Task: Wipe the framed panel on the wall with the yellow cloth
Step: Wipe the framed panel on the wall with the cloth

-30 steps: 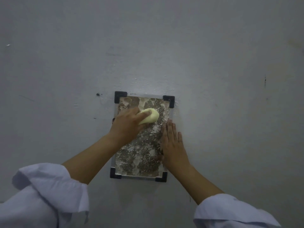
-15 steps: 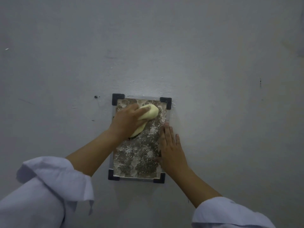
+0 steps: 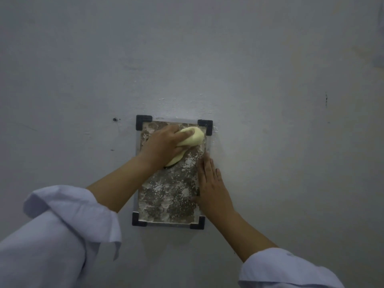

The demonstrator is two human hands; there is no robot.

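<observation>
A small framed panel (image 3: 166,196) with black corner brackets hangs on the grey wall. Its brown surface is speckled with white powder. My left hand (image 3: 161,145) grips a bunched yellow cloth (image 3: 194,137) and presses it against the panel's upper part, close to the top right bracket. My right hand (image 3: 211,183) lies flat with straight fingers along the panel's right edge, partly on the wall. The hand and cloth hide the panel's upper middle.
The grey wall (image 3: 270,80) fills the view. A small dark mark (image 3: 114,119) sits left of the panel's top left bracket, and white powder specks (image 3: 215,128) cling to the wall by the top right bracket. White sleeves cover both forearms low in the view.
My left hand has slid the yellow cloth up and to the right across the panel, toward the top right corner. My right hand has stayed flat at the right edge.
</observation>
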